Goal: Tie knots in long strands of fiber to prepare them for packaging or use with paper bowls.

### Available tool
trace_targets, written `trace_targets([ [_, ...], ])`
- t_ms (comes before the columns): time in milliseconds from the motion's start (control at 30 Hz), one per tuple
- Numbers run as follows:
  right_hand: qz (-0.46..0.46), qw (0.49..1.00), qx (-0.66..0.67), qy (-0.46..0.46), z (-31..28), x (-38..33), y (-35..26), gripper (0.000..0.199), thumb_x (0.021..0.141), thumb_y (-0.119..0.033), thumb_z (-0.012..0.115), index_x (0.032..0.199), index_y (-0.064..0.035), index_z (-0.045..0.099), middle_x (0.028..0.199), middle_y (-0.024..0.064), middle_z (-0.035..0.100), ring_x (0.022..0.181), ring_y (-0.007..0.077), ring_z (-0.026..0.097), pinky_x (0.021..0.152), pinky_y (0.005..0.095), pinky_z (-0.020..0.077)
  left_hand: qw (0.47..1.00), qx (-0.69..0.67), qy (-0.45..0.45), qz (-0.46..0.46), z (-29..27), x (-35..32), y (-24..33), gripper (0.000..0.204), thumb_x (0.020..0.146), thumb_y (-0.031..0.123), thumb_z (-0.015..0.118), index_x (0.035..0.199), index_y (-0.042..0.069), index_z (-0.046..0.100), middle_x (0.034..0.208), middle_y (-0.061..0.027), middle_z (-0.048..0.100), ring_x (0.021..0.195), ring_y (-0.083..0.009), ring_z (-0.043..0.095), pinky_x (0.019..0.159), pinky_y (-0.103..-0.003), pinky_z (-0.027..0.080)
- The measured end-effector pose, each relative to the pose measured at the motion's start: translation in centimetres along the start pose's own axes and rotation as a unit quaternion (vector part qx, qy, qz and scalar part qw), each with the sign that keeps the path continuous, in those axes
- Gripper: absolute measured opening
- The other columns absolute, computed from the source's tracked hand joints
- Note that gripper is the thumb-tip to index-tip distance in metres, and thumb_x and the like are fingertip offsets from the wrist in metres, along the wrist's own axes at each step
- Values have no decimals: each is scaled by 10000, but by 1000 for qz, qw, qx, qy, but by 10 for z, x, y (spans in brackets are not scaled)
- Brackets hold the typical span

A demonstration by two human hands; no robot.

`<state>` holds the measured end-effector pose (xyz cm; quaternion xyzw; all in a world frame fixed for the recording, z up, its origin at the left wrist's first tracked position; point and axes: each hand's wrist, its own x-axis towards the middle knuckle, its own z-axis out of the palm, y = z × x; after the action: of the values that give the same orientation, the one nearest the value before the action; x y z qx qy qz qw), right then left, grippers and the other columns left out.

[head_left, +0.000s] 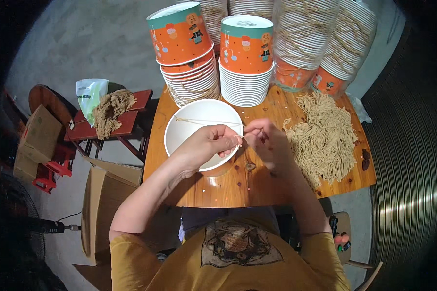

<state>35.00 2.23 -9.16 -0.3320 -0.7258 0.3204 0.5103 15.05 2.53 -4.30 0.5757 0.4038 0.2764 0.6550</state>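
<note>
A large white paper bucket (204,107) stands on the wooden table in front of me, its open mouth facing up. A thin tan cord (199,120) stretches across the mouth from the far-left rim toward my fingers. My left hand (210,145) is over the bucket's right side, thumb and forefinger pinched on the cord by the rim. Just to its right, my right hand (269,143) is closed, its fingertips pinching the cord close to the rim. The exact knot or loop between the fingers is too small to make out. A loose heap of tan cords (320,138) lies beside my right hand.
Behind the bucket, stacked orange-and-green paper buckets (246,46) rise on the wooden table (194,191). More bagged stacks with cords (303,36) stand at the back right. Left are a dark red bench (126,123) holding a cord bundle (112,109) and a cardboard box (109,208).
</note>
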Motion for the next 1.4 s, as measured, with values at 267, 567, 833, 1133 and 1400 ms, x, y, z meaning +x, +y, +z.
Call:
trace_targets([
  [267, -19, 1000, -12, -6, -8, -1, 0, 143, 888, -68, 569, 1019, -39, 519, 792, 47, 589, 701, 173, 577, 694, 312, 470, 999, -15, 21, 38, 14, 0, 4, 159, 936, 104, 543, 1037, -10, 588, 859, 0, 566, 731, -64, 479, 679, -205, 414],
  [567, -3, 996, 58, -69, -10, 8, -20, 126, 891, -64, 560, 1007, -32, 525, 861, 68, 589, 762, 138, 577, 688, 291, 478, 997, 27, 43, 54, 11, 5, 6, 93, 937, 89, 510, 972, 22, 564, 832, 5, 559, 747, -49, 498, 676, -198, 418],
  [833, 4, 990, 75, -117, -11, 32, -22, 126, 880, -103, 543, 978, -24, 550, 853, 92, 600, 753, 156, 592, 671, 286, 485, 997, 48, 12, 64, 9, 10, -5, 136, 927, 141, 561, 937, 6, 556, 795, 2, 562, 698, -55, 496, 638, -207, 422],
  [1133, 26, 996, -79, -38, -9, 29, -23, 117, 885, -82, 540, 985, -22, 555, 787, 65, 593, 699, 133, 581, 613, 270, 476, 999, 37, -13, 25, 10, 6, -1, 174, 924, 161, 583, 992, 2, 601, 798, 28, 556, 710, -55, 480, 652, -208, 411],
  [1400, 73, 995, 41, -58, -8, 30, -36, 128, 898, -114, 552, 997, -37, 578, 796, 27, 569, 634, 55, 521, 563, 220, 434, 998, 31, -56, -9, 7, 10, -3, 214, 920, 209, 610, 1021, 23, 642, 905, 25, 608, 815, -55, 514, 766, -213, 424],
])
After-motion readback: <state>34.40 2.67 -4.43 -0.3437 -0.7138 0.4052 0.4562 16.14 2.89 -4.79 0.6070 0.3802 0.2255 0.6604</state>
